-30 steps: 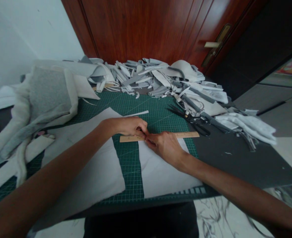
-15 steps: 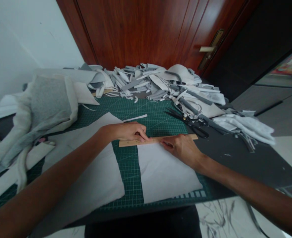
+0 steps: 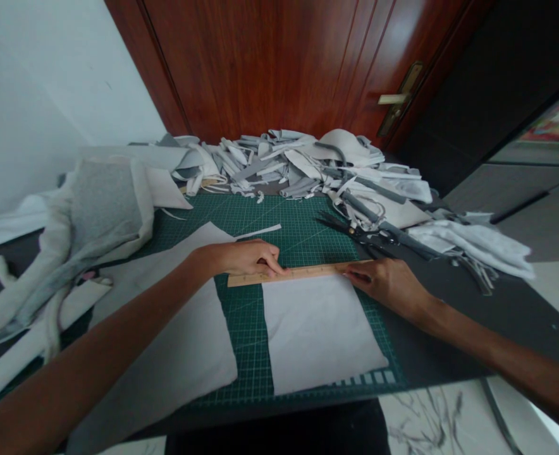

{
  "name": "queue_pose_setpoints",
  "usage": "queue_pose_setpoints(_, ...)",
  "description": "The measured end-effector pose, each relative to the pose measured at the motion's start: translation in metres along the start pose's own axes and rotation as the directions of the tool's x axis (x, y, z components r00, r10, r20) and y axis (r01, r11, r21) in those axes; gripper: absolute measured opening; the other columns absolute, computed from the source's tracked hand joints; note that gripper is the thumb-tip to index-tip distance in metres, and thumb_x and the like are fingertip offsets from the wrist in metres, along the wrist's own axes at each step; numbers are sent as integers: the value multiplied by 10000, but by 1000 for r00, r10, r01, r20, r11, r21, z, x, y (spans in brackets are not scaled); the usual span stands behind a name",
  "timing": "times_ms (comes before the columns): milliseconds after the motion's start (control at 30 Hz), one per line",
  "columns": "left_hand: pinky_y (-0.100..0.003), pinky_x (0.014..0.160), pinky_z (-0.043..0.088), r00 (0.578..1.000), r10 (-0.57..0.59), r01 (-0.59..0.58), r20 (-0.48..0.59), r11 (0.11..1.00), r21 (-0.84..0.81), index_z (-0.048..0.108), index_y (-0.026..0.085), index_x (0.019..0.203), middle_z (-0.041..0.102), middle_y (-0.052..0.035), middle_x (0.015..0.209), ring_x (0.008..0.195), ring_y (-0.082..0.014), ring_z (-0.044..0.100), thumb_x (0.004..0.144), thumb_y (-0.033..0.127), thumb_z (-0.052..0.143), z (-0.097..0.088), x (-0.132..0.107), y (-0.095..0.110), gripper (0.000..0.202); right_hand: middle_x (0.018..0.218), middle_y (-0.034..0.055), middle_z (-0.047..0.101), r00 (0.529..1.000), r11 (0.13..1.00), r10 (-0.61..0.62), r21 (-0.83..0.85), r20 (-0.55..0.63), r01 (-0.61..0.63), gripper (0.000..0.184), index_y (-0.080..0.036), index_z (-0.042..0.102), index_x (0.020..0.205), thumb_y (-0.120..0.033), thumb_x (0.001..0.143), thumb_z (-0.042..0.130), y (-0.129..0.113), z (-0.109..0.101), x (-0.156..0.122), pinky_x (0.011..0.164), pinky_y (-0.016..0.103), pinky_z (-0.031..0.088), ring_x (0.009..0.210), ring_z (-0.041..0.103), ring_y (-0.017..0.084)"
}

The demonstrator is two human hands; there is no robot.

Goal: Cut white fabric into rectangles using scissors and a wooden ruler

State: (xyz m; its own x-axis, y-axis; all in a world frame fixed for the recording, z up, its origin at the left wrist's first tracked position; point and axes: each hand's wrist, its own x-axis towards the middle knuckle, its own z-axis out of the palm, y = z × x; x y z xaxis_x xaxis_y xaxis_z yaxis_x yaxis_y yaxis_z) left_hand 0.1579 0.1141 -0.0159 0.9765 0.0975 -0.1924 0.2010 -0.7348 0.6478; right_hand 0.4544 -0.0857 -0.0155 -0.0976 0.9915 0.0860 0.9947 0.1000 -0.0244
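Note:
A wooden ruler (image 3: 308, 272) lies along the top edge of a white cloth piece (image 3: 322, 335) on a green cutting mat (image 3: 248, 328). My left hand (image 3: 253, 258) presses on the ruler's left part, index finger stretched along it and the other fingers curled. At the ruler's right part, by the cloth's upper right corner, my right hand (image 3: 386, 281) is closed in a pinch; what sits between its fingertips is too small to make out. A larger white cloth (image 3: 189, 341) lies under my left forearm. Beyond the ruler is a narrow white strip (image 3: 259, 232).
Black scissors (image 3: 355, 232) lie behind my right hand. Grey and white fabric scraps (image 3: 279, 161) are heaped along the table's back, before a wooden door (image 3: 260, 63). Bulky grey-white fabric (image 3: 104, 196) covers the left side. The dark table's edge (image 3: 454, 379) runs near my right forearm.
My right hand has slid rightward along the ruler, from the middle of the cloth's top edge to its right corner. The left hand stays on the ruler. The view has shifted slightly.

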Motion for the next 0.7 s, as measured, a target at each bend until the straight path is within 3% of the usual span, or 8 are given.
queue_pose_setpoints(233,-203,691,383,1000,-4,4,9,1000,-19,837,257,1190,563,10,832,750,-117,554,1005,190,666,-2,0,-3,262,867,47,856,999,999,40,-17,13,-40,215,-278,861,1076,-290,989,665,29,5,-11,570,288,464,690,788,218)
queue_pose_setpoints(367,-209,680,402,999,-30,30,11,1000,-6,814,225,1237,591,-14,883,758,-127,577,1028,273,623,-2,-6,8,288,837,29,842,996,989,75,128,-42,-69,200,-275,861,1017,-274,968,668,34,-4,-11,575,267,461,678,771,189)
queue_pose_setpoints(467,-228,740,445,996,-87,89,-35,994,60,716,225,1388,640,-42,1022,839,-150,619,1047,347,605,2,-14,22,379,788,15,813,994,952,73,302,-77,-47,194,-255,854,986,-305,978,666,25,-14,10,579,256,449,638,723,162)
queue_pose_setpoints(567,-276,901,469,980,-145,166,-133,973,159,620,229,1460,648,-69,1192,1044,-198,645,1083,365,543,7,-23,31,408,782,36,804,986,916,75,401,-150,-8,185,-211,860,993,-315,957,711,7,-14,48,620,265,459,653,695,169)
queue_pose_setpoints(700,-339,983,470,964,-166,215,-206,946,244,662,204,1324,639,-86,1191,1137,-247,630,1105,380,495,15,-30,32,327,753,38,786,984,851,60,524,-168,38,361,-132,769,1308,-217,1045,536,-9,0,90,683,268,494,649,688,164)
